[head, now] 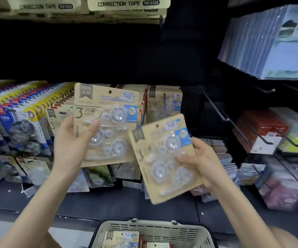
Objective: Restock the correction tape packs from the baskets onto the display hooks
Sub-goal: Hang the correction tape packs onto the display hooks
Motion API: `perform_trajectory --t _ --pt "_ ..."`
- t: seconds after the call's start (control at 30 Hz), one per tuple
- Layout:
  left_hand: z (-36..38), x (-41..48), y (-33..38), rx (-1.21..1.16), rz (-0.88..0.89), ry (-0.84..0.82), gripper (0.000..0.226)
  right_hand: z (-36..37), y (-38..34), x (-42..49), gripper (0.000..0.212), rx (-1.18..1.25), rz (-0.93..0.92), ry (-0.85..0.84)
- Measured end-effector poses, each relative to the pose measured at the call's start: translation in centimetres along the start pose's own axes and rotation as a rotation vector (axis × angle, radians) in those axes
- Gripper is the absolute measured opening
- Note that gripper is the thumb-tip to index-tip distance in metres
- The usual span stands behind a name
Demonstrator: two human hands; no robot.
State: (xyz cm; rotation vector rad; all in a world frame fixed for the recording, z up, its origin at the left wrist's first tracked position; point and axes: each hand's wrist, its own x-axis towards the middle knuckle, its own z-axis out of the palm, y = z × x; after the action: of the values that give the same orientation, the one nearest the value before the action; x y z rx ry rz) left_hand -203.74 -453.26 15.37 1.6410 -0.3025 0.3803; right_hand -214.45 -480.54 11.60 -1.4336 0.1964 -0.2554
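Upright, left hand (69, 140) pack (107, 122), right hand (203, 163) pack (164, 158) tilted

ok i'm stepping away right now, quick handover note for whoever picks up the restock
Left hand: grips an upright pack by its left edge, held up in front of the display.
Right hand: grips a tilted pack by its right edge, lower and to the right.
Basket: below the hands, with more packs inside.
Done: matching hanging packs are up behind the held ones.
Left: hang both held packs (neither looks to be on a hook yet), then empty the basket. A bare hook sticks out to the right.
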Motion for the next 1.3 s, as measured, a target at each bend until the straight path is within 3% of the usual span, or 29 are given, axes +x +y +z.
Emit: perform_trajectory --t 0.03,0.13,0.2,0.43,0.63,0.9,1.17,1.3 --pt "-0.5 0.4 0.0 0.001 0.01 0.017 0.093 -0.8 0.4 -0.3 0.034 -0.054 0.002 0.0" --pt "-1.1 1.5 0.0 0.011 0.061 0.039 0.076 -1.9 1.2 -0.6 0.034 -0.154 -0.053 0.08" --pt "-1.0 1.9 -0.2 -0.002 0.05 0.052 0.091 -1.9 1.4 -0.1 0.034 -0.179 -0.098 0.121" --pt "-0.4 2.4 -0.5 0.01 0.068 0.013 0.08 -1.0 1.4 2.1 0.033 -0.068 -0.162 0.171" --pt "1.0 2.4 0.5 -0.025 0.111 -0.016 0.011 -0.9 2.8 4.1 0.034 -0.084 -0.165 0.19" --pt "1.8 3.1 0.2 -0.028 0.095 -0.051 0.017 -1.2 4.0 8.0 0.033 0.003 -0.107 0.122" --pt "3.1 4.5 0.3 -0.097 0.06 -0.059 0.025 -0.4 3.9 17.0 0.019 0.107 -0.059 0.256" --pt "3.4 4.7 0.2 -0.089 0.061 -0.056 0.022 -0.5 4.0 19.9 0.028 -0.068 -0.047 0.316"
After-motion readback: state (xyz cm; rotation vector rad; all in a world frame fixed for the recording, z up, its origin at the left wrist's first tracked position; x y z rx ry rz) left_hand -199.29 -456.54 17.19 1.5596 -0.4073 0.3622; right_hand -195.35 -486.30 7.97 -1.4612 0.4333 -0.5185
